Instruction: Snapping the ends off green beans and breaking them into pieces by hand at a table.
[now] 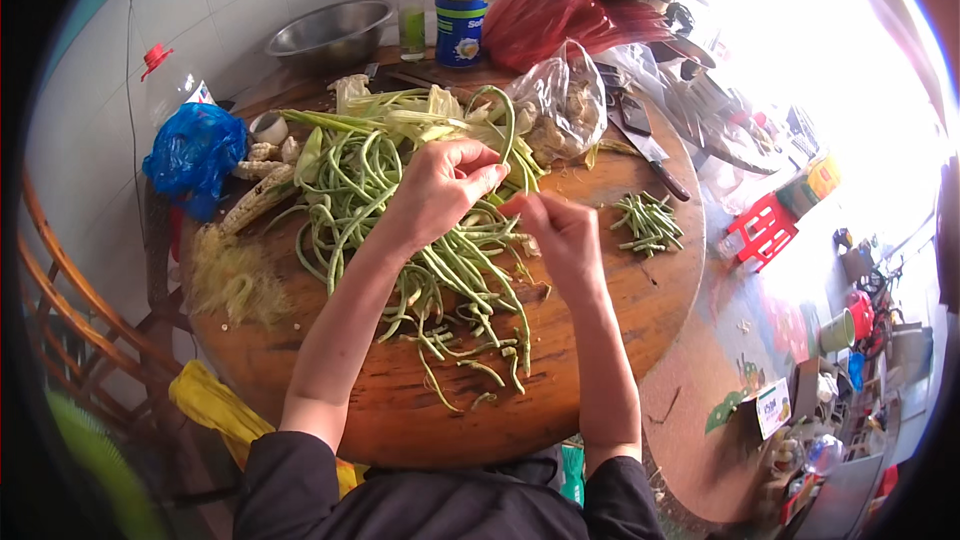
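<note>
My left hand (450, 191) pinches a long green bean (509, 120), whose upper part arches above the fingers. Close beside it, slightly lower and to the right, the thumb and fingers of my right hand (559, 229) are closed together near the bean's lower part; whether they grip it is hard to tell. Beneath my left hand spreads a tangled heap of long beans (352, 180) on the round wooden table (450, 427). A small pile of short bean pieces (649, 223) lies to the right of my right hand.
Corn husks (427, 109) lie behind the beans, with corn cobs (259, 199) and corn silk (236, 277) at left. A knife (652, 154) rests near the right edge. A steel basin (330, 30), glass bottle (412, 15), blue tin (460, 26) and red plastic bag (547, 7) stand behind.
</note>
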Available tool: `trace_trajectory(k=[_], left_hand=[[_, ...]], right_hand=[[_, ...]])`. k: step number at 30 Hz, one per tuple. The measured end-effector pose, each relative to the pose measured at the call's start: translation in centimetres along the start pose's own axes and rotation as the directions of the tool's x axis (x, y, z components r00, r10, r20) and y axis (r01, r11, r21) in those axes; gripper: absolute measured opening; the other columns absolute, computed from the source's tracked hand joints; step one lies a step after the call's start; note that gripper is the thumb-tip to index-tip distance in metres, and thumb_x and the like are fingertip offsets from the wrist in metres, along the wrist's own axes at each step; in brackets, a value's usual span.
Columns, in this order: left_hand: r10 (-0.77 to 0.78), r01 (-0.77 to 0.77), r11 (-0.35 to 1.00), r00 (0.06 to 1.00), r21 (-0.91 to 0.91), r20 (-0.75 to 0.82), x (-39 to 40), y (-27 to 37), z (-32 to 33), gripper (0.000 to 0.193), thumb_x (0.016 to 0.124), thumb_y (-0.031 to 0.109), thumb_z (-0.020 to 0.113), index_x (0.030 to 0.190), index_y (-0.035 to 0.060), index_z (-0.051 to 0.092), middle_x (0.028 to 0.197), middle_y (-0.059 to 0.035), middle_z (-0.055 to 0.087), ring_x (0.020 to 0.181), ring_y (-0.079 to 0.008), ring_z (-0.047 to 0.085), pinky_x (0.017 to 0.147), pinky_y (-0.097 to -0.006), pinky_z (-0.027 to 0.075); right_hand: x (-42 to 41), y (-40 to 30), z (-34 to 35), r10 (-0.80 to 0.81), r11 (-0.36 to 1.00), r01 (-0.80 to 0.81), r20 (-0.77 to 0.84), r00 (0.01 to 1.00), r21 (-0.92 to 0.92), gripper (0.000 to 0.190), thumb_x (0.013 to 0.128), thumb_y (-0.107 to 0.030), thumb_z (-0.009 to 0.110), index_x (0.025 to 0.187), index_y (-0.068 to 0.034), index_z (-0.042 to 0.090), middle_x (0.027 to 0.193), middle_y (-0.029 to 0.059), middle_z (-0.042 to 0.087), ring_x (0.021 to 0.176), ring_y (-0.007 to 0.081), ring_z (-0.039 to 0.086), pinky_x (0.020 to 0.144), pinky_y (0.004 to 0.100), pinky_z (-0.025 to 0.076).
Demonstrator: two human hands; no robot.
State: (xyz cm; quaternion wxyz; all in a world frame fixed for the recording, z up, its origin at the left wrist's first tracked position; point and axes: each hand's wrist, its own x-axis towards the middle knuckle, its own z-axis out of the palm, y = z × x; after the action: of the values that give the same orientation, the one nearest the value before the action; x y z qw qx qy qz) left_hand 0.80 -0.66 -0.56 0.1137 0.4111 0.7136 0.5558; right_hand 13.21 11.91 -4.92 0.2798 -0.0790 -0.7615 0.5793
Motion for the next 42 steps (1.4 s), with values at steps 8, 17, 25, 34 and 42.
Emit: trace_trajectory(k=[8,17,25,34,42], left_hand=[[0.113,-0.127,0.99,0.976,0.067,0.185,-0.9,-0.1,3.1,0.014,0.086,0.011,0.067,0.094,0.0008,0.071,0.082,-0.0031,0.066,0.075,-0.0094,0.058,0.071,-0.0265,0.046],[0.063,-0.063,0.995,0.998,0.079,0.003,-0.7,1.6,-1.1,0.021,0.089,0.015,0.067,0.1,-0.002,0.069,0.087,-0.0035,0.068,0.08,-0.0086,0.061,0.072,-0.0237,0.049],[0.195,-0.179,0.963,0.978,0.2,-0.067,-1.1,1.9,-0.3,0.022,0.086,0.012,0.068,0.105,0.0011,0.068,0.095,-0.0043,0.068,0.085,-0.0108,0.062,0.077,-0.0267,0.048],[-0.006,0.03,0.982,0.992,-0.188,0.126,-0.9,1.9,0.1,0.016,0.09,0.01,0.063,0.094,-0.0035,0.07,0.08,-0.0056,0.069,0.075,-0.0091,0.063,0.071,-0.023,0.051],[0.14,-0.154,0.979,0.984,0.135,0.109,-1.8,1.7,0.5,0.011,0.086,0.009,0.066,0.086,-0.002,0.07,0.065,-0.003,0.063,0.058,-0.0065,0.052,0.054,-0.0256,0.041]], right_hand=[[0.9,0.0,-1.4,0.047,0.942,-0.011,-0.099,0.994,0.335,0.024,0.093,-0.022,0.062,0.099,0.0,0.068,0.071,-0.0082,0.053,0.062,-0.0007,0.038,0.054,0.0177,0.029],[0.5,-0.3,-2.1,0.114,0.955,-0.117,0.027,0.993,0.272,0.024,0.088,-0.026,0.068,0.082,-0.002,0.067,0.064,-0.0077,0.052,0.058,-0.0004,0.038,0.051,0.0187,0.027],[0.1,-0.5,-2.0,0.086,0.948,-0.118,0.12,0.989,0.296,0.024,0.087,-0.025,0.07,0.078,-0.003,0.066,0.059,-0.007,0.049,0.054,0.0015,0.038,0.049,0.0202,0.027],[0.1,-0.2,-2.0,0.07,0.843,-0.074,0.029,0.997,0.533,0.026,0.091,-0.025,0.065,0.08,-0.001,0.065,0.056,-0.0078,0.041,0.051,0.0018,0.031,0.048,0.0201,0.023],[1.9,2.1,-3.4,0.218,0.713,0.142,-0.41,0.886,0.686,0.024,0.094,-0.022,0.061,0.078,-0.004,0.061,0.053,-0.0087,0.033,0.047,0.0032,0.025,0.045,0.0212,0.019]])
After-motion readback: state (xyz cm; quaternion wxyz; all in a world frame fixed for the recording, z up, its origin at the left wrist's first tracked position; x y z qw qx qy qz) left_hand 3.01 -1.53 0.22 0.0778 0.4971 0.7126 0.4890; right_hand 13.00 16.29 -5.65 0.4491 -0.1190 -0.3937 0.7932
